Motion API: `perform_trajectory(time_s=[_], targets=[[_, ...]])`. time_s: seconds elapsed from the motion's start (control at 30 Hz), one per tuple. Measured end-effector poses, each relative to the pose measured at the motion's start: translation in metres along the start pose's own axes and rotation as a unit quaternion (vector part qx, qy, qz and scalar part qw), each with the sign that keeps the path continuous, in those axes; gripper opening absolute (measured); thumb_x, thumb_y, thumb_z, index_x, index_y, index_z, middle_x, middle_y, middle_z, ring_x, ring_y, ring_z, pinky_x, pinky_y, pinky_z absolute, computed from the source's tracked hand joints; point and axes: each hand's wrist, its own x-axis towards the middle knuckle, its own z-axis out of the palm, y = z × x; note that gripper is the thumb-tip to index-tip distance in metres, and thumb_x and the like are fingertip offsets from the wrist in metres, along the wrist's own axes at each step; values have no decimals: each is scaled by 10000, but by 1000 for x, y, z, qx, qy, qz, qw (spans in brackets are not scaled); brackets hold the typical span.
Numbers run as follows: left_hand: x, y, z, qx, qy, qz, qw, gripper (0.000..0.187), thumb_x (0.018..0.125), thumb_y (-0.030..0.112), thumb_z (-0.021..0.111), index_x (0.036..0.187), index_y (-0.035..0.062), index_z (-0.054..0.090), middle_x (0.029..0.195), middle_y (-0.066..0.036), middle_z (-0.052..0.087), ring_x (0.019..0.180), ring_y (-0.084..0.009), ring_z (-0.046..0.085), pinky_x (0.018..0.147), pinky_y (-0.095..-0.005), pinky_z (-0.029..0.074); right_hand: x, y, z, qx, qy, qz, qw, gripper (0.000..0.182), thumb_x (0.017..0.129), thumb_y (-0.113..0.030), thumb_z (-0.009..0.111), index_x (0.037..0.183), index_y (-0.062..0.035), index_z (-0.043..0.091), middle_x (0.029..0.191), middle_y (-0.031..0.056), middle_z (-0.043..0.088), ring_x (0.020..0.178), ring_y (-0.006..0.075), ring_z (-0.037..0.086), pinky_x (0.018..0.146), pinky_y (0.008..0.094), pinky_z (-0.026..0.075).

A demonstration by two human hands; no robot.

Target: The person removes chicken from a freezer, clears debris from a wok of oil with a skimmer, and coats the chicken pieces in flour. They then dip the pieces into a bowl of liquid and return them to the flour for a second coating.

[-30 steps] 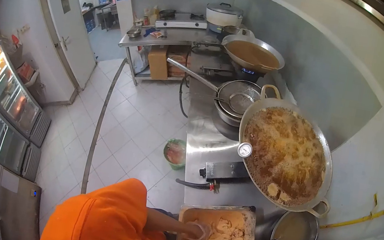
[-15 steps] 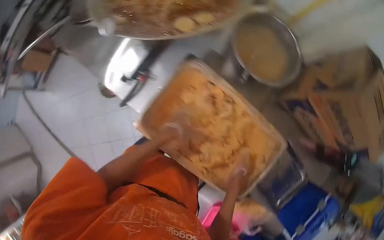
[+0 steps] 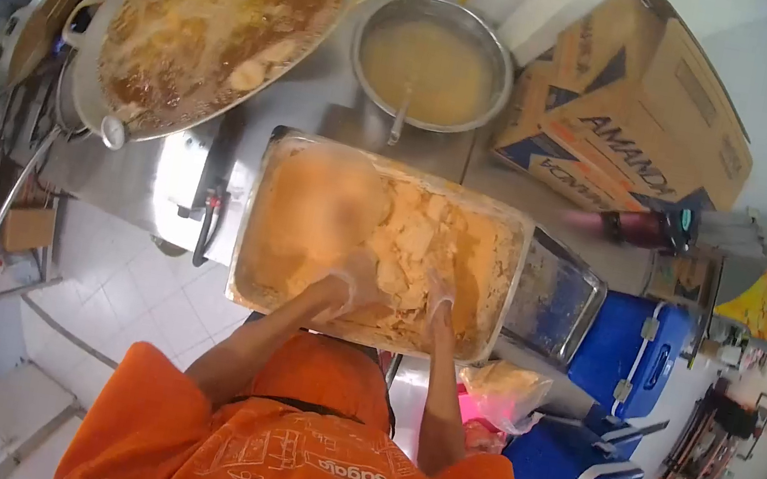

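A large rectangular metal tray point(image 3: 252, 218) holds orange-tinted breading flour point(image 3: 300, 195) and a heap of coated pieces point(image 3: 415, 235), whose kind I cannot make out. Both my hands wear thin translucent gloves dusted with the flour. My left hand point(image 3: 358, 281) is low in the tray, against the near left side of the heap. My right hand point(image 3: 438, 294) reaches into the right side of the same pieces. The fingers of both hands are buried in or blended with the breading, so their grip does not show.
A wide pan of bubbling oil point(image 3: 224, 10) with pieces frying stands at the back left. Beside it is a metal bowl of cloudy liquid point(image 3: 432, 70) with a utensil handle. Cardboard boxes point(image 3: 637, 120), an emptier metal tray point(image 3: 552, 293) and blue coolers point(image 3: 624, 351) lie to the right.
My view has turned and steadied, so the tray appears straighter. My hands have come closer together, and the coated pieces are gathered more between them.
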Motion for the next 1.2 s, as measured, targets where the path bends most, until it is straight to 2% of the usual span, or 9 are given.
perform_trajectory(time_s=[0.13,0.2,0.23,0.43,0.57,0.63,0.83,0.93,1.2], targets=[[-32,-24,-4,56,-25,11,998,514,736,453,743,857,-40,661,788,-217,657,766,-340,643,718,-429,511,-47,-5,-27,-280,130,-437,845,424,966,-324,563,1249,-11,602,955,126,685,713,226,621,617,420,499],[-40,-49,2,91,-35,19,995,508,734,437,750,900,-34,654,828,-210,660,791,-334,641,738,-418,512,-30,15,-21,-405,75,-306,859,563,1019,-360,353,1445,8,374,1256,282,560,1002,305,625,942,405,459],[-41,-59,10,108,-48,18,993,508,733,429,753,922,-31,651,848,-207,661,804,-330,639,748,-413,512,69,55,-32,-347,-242,53,904,526,1017,-357,386,1369,22,479,1244,239,583,1021,310,615,927,400,469],[53,-189,128,429,-113,211,871,530,729,381,774,1052,-14,630,970,-186,671,879,-311,632,809,-382,516,-24,-3,6,247,-42,-49,967,358,982,-353,521,1112,-40,637,1081,76,623,942,196,585,817,356,465],[-5,-31,38,-70,-74,-1,995,640,721,328,788,1215,2,545,1027,-171,682,938,-313,638,854,-372,518,-19,-6,15,386,-126,-158,900,275,991,-232,537,1184,-55,620,1214,85,602,1117,235,568,962,364,436],[-34,-12,11,-193,-69,-32,978,712,717,301,794,1297,10,502,1056,-163,687,968,-315,641,877,-367,518,15,28,17,-131,30,-556,820,344,995,-295,532,1269,-91,577,1232,74,604,1119,222,564,946,358,430],[-48,-94,-13,110,-92,-41,989,762,724,299,796,1346,18,457,1027,-159,695,920,-314,662,806,-380,531,-63,-99,-50,7,-134,76,988,543,909,-511,610,1245,-85,620,1015,53,640,870,177,579,758,343,472],[-41,-101,-4,131,-80,-44,987,782,734,334,779,1367,26,437,1038,-165,691,920,-315,662,804,-386,528,54,9,17,-83,7,-281,956,523,1010,-462,376,1377,-98,453,1098,218,637,998,362,595,883,416,448],[-27,-75,31,6,-20,-27,999,837,761,427,734,1422,49,384,1068,-181,682,919,-316,661,800,-404,522,4,-28,44,-79,11,-212,974,523,926,-549,481,1070,-54,570,878,161,613,807,281,580,724,415,446]])
